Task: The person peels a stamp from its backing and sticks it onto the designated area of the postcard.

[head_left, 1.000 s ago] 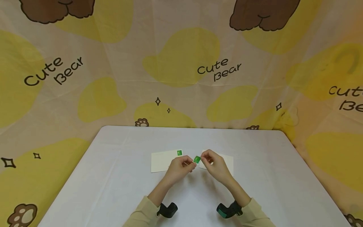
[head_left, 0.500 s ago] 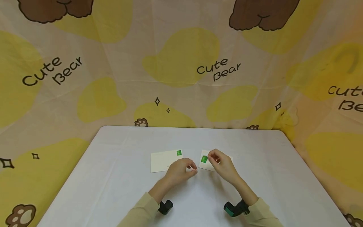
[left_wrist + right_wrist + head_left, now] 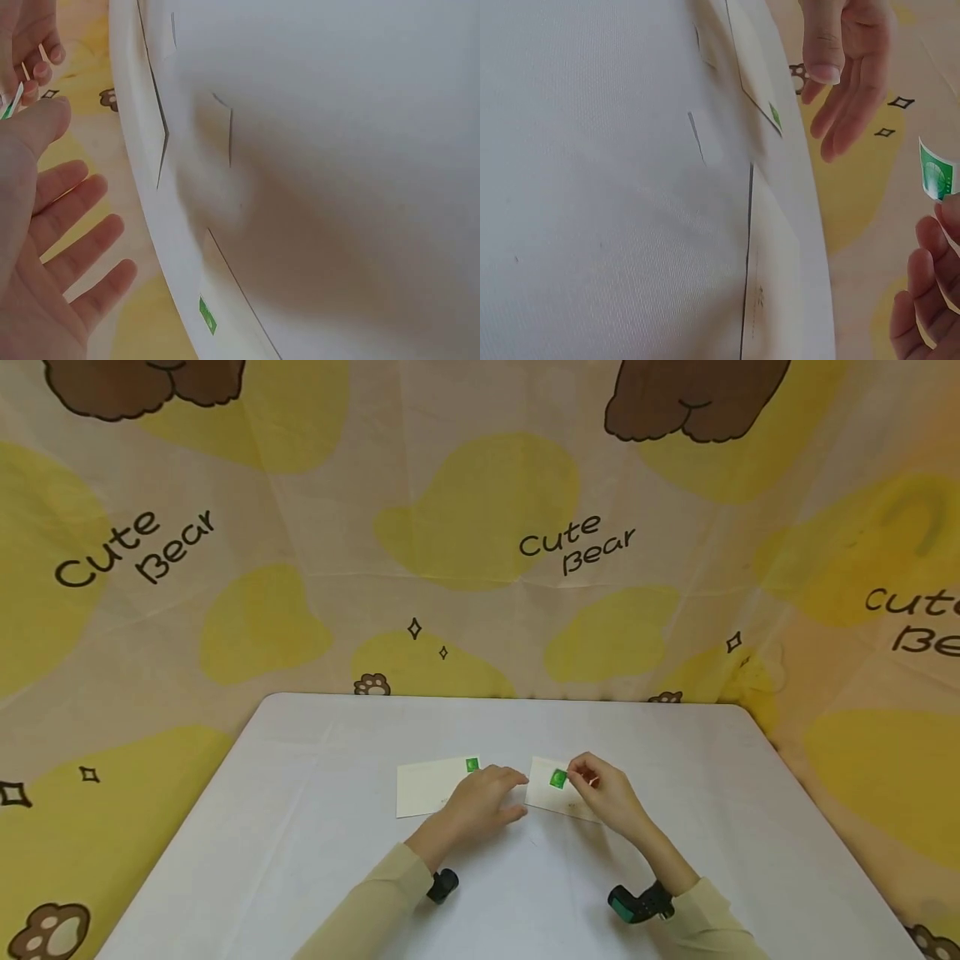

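Observation:
My right hand [image 3: 611, 789] pinches a small green stamp [image 3: 558, 778] by its edge, between thumb and forefinger. In the right wrist view the stamp [image 3: 937, 174] is slightly curved, with a white border. In the head view it overlaps the right-hand envelope [image 3: 542, 785], which my hand partly covers. Fingers spread and holding nothing, my left hand [image 3: 480, 802] hovers at the near right corner of the left-hand envelope [image 3: 427, 787]. That envelope bears another green stamp [image 3: 472, 765] at its upper right corner.
Small white paper scraps lie on the white table [image 3: 300, 860] between the envelopes; one scrap [image 3: 217, 135] has a raised edge in the left wrist view. Behind the table hangs a yellow patterned cloth [image 3: 480, 527].
A second ago both hands were at the stamp. The left hand has come away and spread its fingers, while the right hand has carried the stamp rightward over the right-hand envelope.

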